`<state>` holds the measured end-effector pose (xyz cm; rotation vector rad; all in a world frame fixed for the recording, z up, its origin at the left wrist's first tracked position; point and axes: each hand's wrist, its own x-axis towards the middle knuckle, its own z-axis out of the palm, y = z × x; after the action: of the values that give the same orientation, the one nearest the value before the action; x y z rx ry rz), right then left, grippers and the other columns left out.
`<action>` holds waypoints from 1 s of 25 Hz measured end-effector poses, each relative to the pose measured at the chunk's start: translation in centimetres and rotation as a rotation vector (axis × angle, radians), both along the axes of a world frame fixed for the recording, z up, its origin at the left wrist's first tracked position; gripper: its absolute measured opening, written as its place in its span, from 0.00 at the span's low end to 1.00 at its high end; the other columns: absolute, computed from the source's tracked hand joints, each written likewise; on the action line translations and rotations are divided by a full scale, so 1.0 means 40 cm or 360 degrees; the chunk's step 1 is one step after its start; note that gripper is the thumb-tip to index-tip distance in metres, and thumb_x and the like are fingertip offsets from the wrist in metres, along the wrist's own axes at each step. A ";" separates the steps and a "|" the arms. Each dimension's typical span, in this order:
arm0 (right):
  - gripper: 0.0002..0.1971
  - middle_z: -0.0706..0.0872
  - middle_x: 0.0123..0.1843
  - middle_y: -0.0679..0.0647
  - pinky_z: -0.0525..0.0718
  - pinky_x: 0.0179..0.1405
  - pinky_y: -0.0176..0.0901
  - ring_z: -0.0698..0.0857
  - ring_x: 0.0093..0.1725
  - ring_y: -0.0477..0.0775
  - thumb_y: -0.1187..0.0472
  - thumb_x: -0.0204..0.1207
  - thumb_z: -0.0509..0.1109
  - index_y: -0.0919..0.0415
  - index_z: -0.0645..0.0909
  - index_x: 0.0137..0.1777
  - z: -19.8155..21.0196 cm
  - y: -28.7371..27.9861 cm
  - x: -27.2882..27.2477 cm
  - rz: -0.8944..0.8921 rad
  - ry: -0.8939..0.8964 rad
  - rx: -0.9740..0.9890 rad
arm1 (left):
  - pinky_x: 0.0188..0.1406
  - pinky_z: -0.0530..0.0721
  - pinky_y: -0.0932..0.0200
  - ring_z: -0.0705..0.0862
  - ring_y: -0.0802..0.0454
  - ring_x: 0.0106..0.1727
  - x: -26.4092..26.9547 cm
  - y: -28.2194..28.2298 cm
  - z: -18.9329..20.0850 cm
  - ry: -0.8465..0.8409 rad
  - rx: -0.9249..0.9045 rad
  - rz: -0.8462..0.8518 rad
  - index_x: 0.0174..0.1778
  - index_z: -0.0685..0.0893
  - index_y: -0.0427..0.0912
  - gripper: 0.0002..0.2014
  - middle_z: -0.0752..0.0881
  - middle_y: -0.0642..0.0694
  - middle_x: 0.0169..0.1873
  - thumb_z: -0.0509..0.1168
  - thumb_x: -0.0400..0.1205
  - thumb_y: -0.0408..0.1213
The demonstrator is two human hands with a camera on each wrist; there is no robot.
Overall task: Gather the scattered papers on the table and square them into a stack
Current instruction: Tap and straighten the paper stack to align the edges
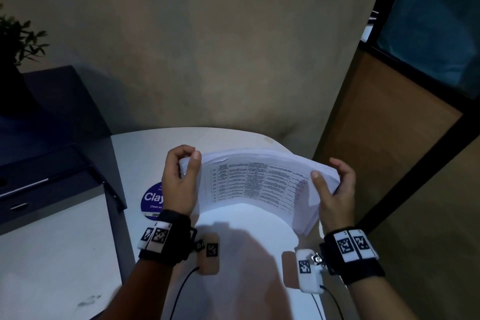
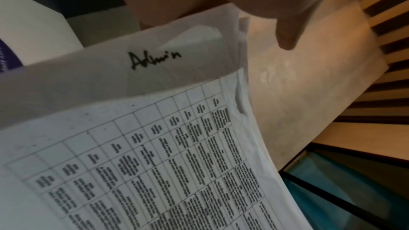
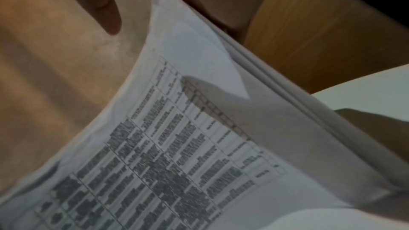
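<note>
Paper stack [image 1: 254, 184]: print on top face was too small or smeared in all views, illegible. Blue sticker [image 1: 151, 199] left of stack: lettering was cut short behind left hand [image 1: 179, 182]. Right hand [image 1: 337, 189]: fingers were hidden behind stack's right edge. Plant [image 1: 18, 39] far left of stack: was cropped by frame edge.

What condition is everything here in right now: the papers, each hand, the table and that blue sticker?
papers: gathered in one bundle, bowed between both hands, sheet edges not yet flush.
left hand: grips the papers' left edge.
right hand: grips the papers' right edge, thumb on top.
table: white, lying below the papers.
sticker: flat on the table, partly hidden by the left hand.
</note>
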<state>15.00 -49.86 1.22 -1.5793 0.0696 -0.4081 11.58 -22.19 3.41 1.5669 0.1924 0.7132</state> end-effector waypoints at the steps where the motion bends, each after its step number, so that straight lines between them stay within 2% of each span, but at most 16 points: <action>1: 0.19 0.81 0.56 0.44 0.81 0.44 0.39 0.82 0.52 0.43 0.53 0.77 0.75 0.51 0.75 0.65 0.019 0.008 0.007 -0.0057 0.0060 0.0017 | 0.41 0.79 0.72 0.81 0.68 0.42 0.011 -0.003 0.003 0.0059 0.0022 0.0107 0.52 0.81 0.43 0.09 0.84 0.54 0.46 0.65 0.84 0.45; 4: 0.09 0.83 0.47 0.46 0.74 0.38 0.42 0.80 0.47 0.45 0.47 0.80 0.70 0.51 0.79 0.52 0.049 0.026 0.028 -0.0180 0.0231 0.0024 | 0.37 0.78 0.65 0.81 0.63 0.38 0.029 -0.006 -0.003 0.0182 -0.0079 0.0285 0.47 0.82 0.44 0.05 0.83 0.53 0.40 0.63 0.86 0.40; 6: 0.09 0.83 0.43 0.47 0.74 0.38 0.42 0.80 0.44 0.47 0.49 0.80 0.70 0.53 0.80 0.47 0.051 0.026 0.038 -0.0241 0.0225 0.0003 | 0.35 0.79 0.72 0.82 0.68 0.37 0.034 -0.009 -0.006 0.0142 -0.0109 0.0278 0.48 0.82 0.43 0.04 0.83 0.54 0.41 0.63 0.86 0.37; 7: 0.08 0.83 0.43 0.46 0.74 0.37 0.42 0.80 0.44 0.47 0.50 0.81 0.69 0.54 0.80 0.47 0.050 0.025 0.040 -0.0253 0.0228 -0.0007 | 0.33 0.78 0.75 0.81 0.70 0.37 0.034 -0.009 -0.008 0.0135 -0.0087 0.0279 0.48 0.83 0.42 0.04 0.83 0.55 0.41 0.63 0.86 0.37; 9: 0.05 0.83 0.44 0.45 0.74 0.37 0.41 0.81 0.45 0.49 0.52 0.81 0.69 0.52 0.79 0.46 0.043 0.023 0.038 -0.0243 0.0219 -0.0016 | 0.31 0.78 0.77 0.82 0.66 0.39 0.030 -0.009 -0.006 0.0155 -0.0097 0.0276 0.50 0.83 0.42 0.06 0.85 0.54 0.42 0.62 0.87 0.39; 11: 0.03 0.83 0.47 0.46 0.75 0.39 0.43 0.81 0.48 0.51 0.52 0.81 0.69 0.48 0.79 0.46 0.041 0.020 0.036 -0.0230 0.0160 -0.0012 | 0.33 0.80 0.75 0.85 0.61 0.43 0.030 -0.005 -0.007 0.0088 -0.0178 0.0176 0.53 0.82 0.41 0.09 0.88 0.48 0.50 0.60 0.88 0.41; 12: 0.03 0.83 0.50 0.47 0.77 0.41 0.44 0.82 0.50 0.52 0.51 0.80 0.69 0.46 0.78 0.49 0.030 0.014 0.032 -0.0195 0.0142 -0.0007 | 0.36 0.81 0.74 0.86 0.62 0.46 0.025 0.003 -0.014 0.0038 -0.0214 0.0086 0.56 0.80 0.40 0.11 0.87 0.44 0.55 0.60 0.87 0.44; 13: 0.07 0.83 0.53 0.47 0.79 0.43 0.44 0.82 0.52 0.51 0.49 0.79 0.70 0.45 0.77 0.54 0.017 0.009 0.024 -0.0134 0.0118 -0.0008 | 0.40 0.83 0.72 0.85 0.64 0.49 0.017 0.013 -0.024 -0.0028 -0.0263 -0.0028 0.61 0.77 0.40 0.17 0.85 0.42 0.60 0.62 0.85 0.49; 15: 0.22 0.82 0.58 0.45 0.82 0.47 0.35 0.83 0.55 0.44 0.50 0.72 0.73 0.47 0.72 0.65 -0.017 -0.005 0.003 0.0016 0.0069 -0.0031 | 0.47 0.86 0.67 0.85 0.61 0.55 0.003 0.037 -0.058 -0.0109 -0.0382 -0.0231 0.70 0.70 0.42 0.35 0.80 0.42 0.66 0.71 0.74 0.58; 16: 0.28 0.81 0.60 0.45 0.81 0.49 0.32 0.82 0.56 0.42 0.53 0.70 0.74 0.48 0.68 0.69 -0.030 -0.009 -0.009 0.0075 0.0084 -0.0054 | 0.50 0.86 0.66 0.85 0.57 0.58 -0.003 0.047 -0.073 -0.0058 -0.0355 -0.0291 0.72 0.67 0.43 0.40 0.79 0.43 0.67 0.74 0.69 0.57; 17: 0.32 0.80 0.61 0.47 0.81 0.52 0.32 0.82 0.58 0.44 0.57 0.69 0.75 0.49 0.66 0.71 -0.044 -0.012 -0.016 0.0127 0.0126 -0.0082 | 0.52 0.87 0.64 0.85 0.54 0.60 -0.007 0.048 -0.083 0.0021 -0.0286 -0.0340 0.73 0.65 0.46 0.41 0.79 0.44 0.66 0.76 0.66 0.54; 18: 0.33 0.80 0.63 0.50 0.81 0.56 0.37 0.81 0.60 0.49 0.62 0.71 0.76 0.49 0.64 0.72 -0.053 -0.011 -0.020 0.0159 0.0166 -0.0108 | 0.54 0.87 0.61 0.85 0.52 0.61 -0.008 0.046 -0.090 0.0104 -0.0222 -0.0373 0.73 0.65 0.51 0.41 0.80 0.45 0.66 0.76 0.65 0.51; 20: 0.33 0.79 0.65 0.55 0.79 0.61 0.48 0.80 0.65 0.56 0.71 0.74 0.75 0.48 0.64 0.72 -0.060 -0.007 -0.019 0.0128 0.0196 -0.0143 | 0.55 0.87 0.58 0.85 0.56 0.62 -0.005 0.042 -0.099 0.0185 -0.0191 -0.0375 0.71 0.67 0.56 0.41 0.82 0.49 0.64 0.78 0.63 0.48; 22: 0.33 0.78 0.67 0.56 0.79 0.62 0.51 0.78 0.66 0.57 0.72 0.74 0.74 0.47 0.63 0.72 -0.056 -0.007 -0.011 0.0090 0.0169 -0.0131 | 0.56 0.87 0.56 0.85 0.58 0.62 0.009 0.047 -0.102 0.0179 -0.0213 -0.0385 0.68 0.69 0.61 0.40 0.81 0.50 0.63 0.80 0.62 0.44; 23: 0.34 0.78 0.68 0.56 0.78 0.63 0.51 0.78 0.67 0.57 0.71 0.74 0.73 0.47 0.63 0.74 -0.050 -0.005 -0.009 0.0097 0.0168 -0.0124 | 0.59 0.87 0.49 0.84 0.53 0.65 0.016 0.049 -0.102 0.0210 -0.0238 -0.0393 0.68 0.69 0.63 0.40 0.81 0.48 0.64 0.80 0.63 0.40; 25: 0.34 0.77 0.69 0.57 0.78 0.63 0.48 0.77 0.67 0.57 0.73 0.75 0.73 0.48 0.63 0.74 -0.051 -0.003 -0.004 0.0087 0.0164 -0.0128 | 0.63 0.82 0.29 0.79 0.37 0.70 0.030 0.057 -0.111 0.0242 -0.0442 -0.0447 0.69 0.71 0.62 0.41 0.79 0.39 0.68 0.80 0.65 0.28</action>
<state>14.83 -49.98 -0.84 -1.6777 0.0902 -0.2898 12.76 -19.91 -1.03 1.3466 0.1711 0.3317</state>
